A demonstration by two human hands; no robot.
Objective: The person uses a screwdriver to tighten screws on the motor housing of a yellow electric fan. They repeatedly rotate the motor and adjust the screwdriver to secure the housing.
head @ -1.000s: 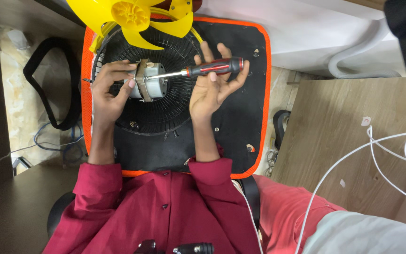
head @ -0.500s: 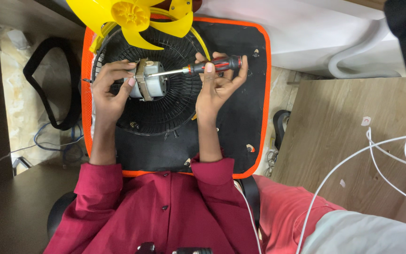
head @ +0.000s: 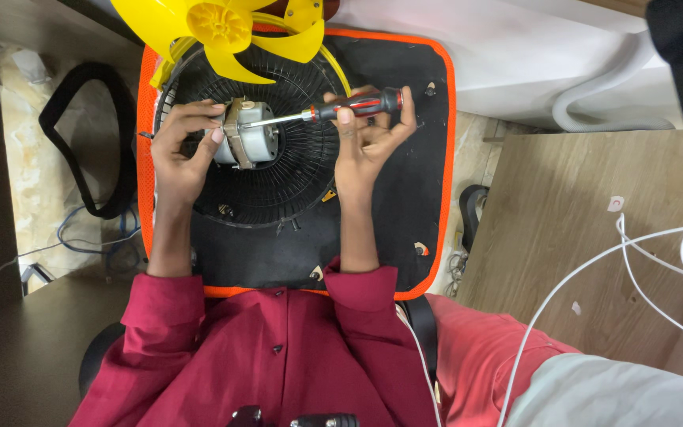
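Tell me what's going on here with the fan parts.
A person in a red shirt is working on a small fan motor over a round black fan grille lying on a black mat with an orange edge. The left hand grips the motor, while the right hand holds a red and black screwdriver with its tip against the motor housing. A yellow fan blade lies at the grille's far side.
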